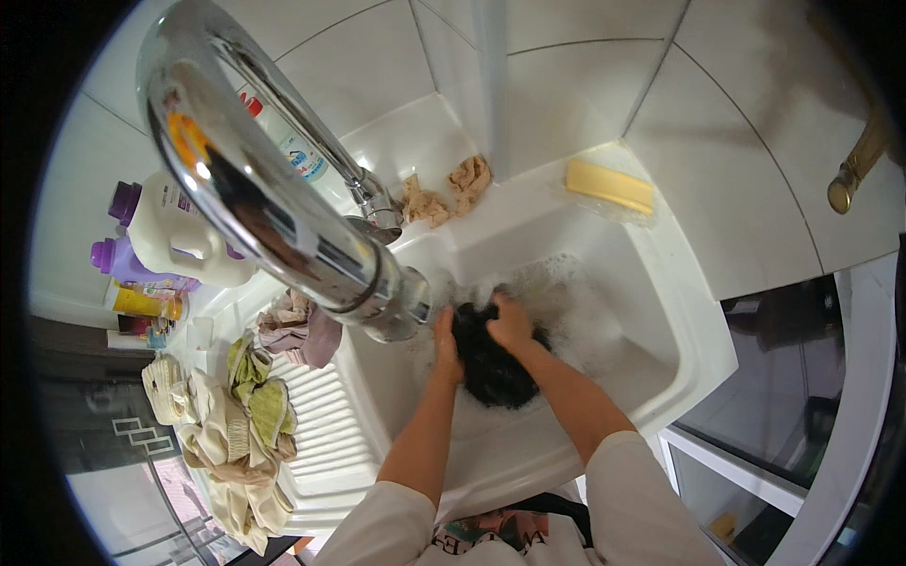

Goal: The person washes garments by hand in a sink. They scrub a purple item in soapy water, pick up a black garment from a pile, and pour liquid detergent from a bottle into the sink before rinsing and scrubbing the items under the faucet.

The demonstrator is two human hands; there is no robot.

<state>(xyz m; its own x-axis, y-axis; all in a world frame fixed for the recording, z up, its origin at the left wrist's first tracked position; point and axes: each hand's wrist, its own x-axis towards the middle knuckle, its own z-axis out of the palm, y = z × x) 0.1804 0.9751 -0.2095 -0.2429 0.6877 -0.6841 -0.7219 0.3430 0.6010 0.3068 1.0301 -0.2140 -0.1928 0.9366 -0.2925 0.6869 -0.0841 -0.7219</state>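
Observation:
A wet black cloth item [495, 375] lies in soapy water inside the white laundry sink [637, 297]. My left hand [446, 343] grips its left side, near the faucet's mouth. On the upper right part of the cloth, my right hand [509, 324] has its fingers closed over the fabric. Foam [559, 272] floats around and behind the cloth. The chrome faucet [283, 233] arches over the sink from the left, its spout [407, 311] just left of my hands. The cloth's lower part spreads in the water, and its exact kind cannot be told.
A yellow soap bar [609, 185] rests on the back right rim. Tan cloth pieces [425, 201] lie behind the basin. Left are detergent bottles [184, 233], a ribbed washboard [325, 424], a mauve cloth [311, 332], a green cloth [265, 396] and cream garments [226, 453].

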